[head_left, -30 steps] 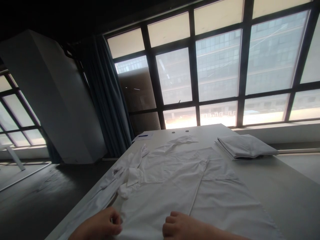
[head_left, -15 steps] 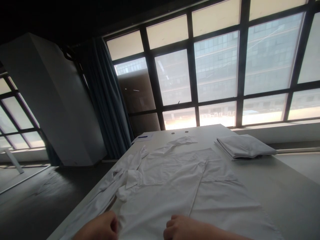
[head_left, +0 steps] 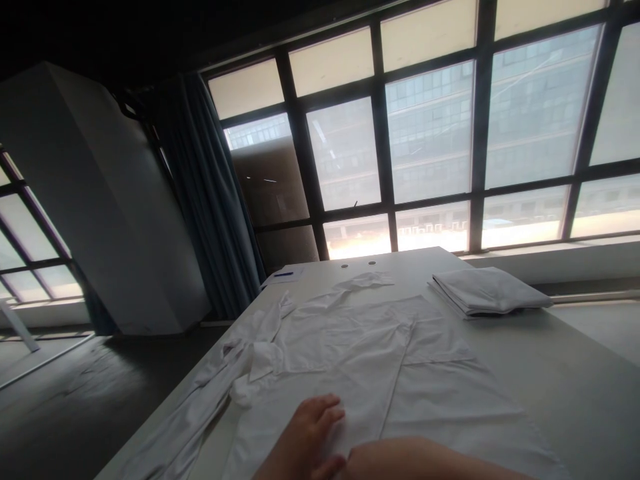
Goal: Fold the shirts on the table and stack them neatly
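Observation:
A white shirt [head_left: 350, 380] lies spread on the white table, its collar [head_left: 265, 360] toward the left and one sleeve laid slantwise across the body. My left hand [head_left: 313, 427] rests on the shirt's near part, fingers stretched out and thumb apart, holding nothing I can see. Close beside it, at the bottom edge, my right hand [head_left: 370, 457] bends downward over the fabric. Only its back and wrist show; the fingers are out of sight.
On the right of the table [head_left: 575, 373] sits a folded white cloth stack [head_left: 490, 290]. At the far left corner a blue pen [head_left: 284, 274] lies on paper. Two round fittings [head_left: 371, 263] are set in the far end. A curtain and windows stand beyond.
My left hand has moved right and forward onto the shirt, its closed fingers now stretched out. My right hand has turned downward, its fingers no longer showing.

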{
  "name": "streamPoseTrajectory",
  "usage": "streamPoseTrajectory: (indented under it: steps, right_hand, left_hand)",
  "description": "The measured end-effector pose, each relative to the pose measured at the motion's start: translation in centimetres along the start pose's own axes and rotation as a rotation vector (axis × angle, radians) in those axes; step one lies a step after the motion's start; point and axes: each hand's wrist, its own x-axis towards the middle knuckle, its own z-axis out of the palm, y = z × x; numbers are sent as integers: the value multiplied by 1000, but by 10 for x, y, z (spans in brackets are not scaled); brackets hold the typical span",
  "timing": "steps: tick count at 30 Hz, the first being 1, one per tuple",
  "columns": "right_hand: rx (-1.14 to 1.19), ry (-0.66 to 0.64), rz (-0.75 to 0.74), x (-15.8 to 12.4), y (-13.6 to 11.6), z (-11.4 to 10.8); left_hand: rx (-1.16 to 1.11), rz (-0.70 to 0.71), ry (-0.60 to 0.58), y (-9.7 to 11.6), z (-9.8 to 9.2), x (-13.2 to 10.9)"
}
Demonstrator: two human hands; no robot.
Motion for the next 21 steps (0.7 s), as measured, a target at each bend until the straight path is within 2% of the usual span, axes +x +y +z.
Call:
streamPoseTrajectory:
  steps: [2,3,5,6,7,10,13,16,21]
  right_hand:
    - [49,61,3,-8,2,-23]
    - [49,143,55,-13,8,-33]
    - [-23,402,282,-25,30,-49]
    - [-78,490,407,-31,45,-54]
    - [-131,519,520,-38,62,-56]
    - [-208,434,783,-61,114,-52]
    - [-248,393,945,-81,151,-48]
    - [-267,402,994,-91,164,-49]
    - [-307,401,1009,-98,161,-44]
  left_hand:
    - [56,141,-67,-3,27,3]
    - [88,184,-89,-8,39,3]
    - [147,219,-85,-17,57,4]
    - [169,222,-78,-20,63,4]
    - [187,220,-71,-23,67,4]
    - [231,192,-102,-23,71,2]
    - [280,167,-138,-19,70,0]
    - [342,173,-130,-17,72,0]
    - [394,210,-85,-15,88,-2]
